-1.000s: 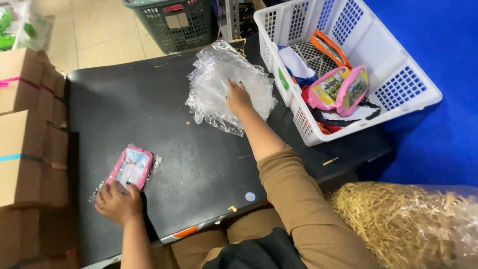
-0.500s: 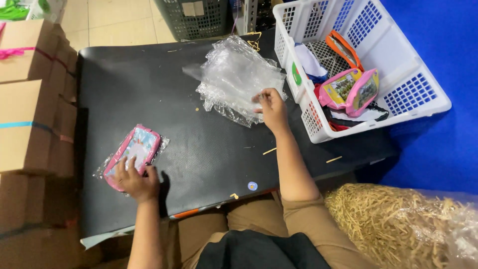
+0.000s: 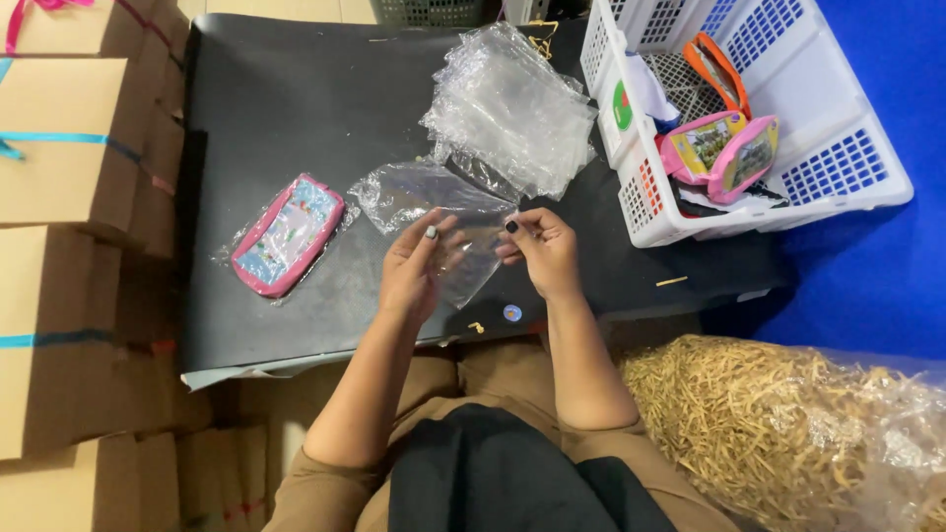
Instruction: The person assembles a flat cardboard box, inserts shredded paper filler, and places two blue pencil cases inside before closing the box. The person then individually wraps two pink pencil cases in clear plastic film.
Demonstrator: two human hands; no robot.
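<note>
A single clear plastic bag is held between both hands above the black table. My left hand grips its near left side. My right hand pinches its right edge with thumb and fingers. To the left lies a pink pouch in clear wrap, flat on the table. A stack of clear plastic bags rests at the back of the table, just beyond the held bag.
A white plastic basket at the right holds pink and orange pouches. Brown cardboard boxes with coloured bands line the left. A clear sack of straw sits at the lower right. Blue floor lies right.
My left hand left the pink pouch and came to the middle. My right hand pulled one clear bag off the stack; both hands now hold it.
</note>
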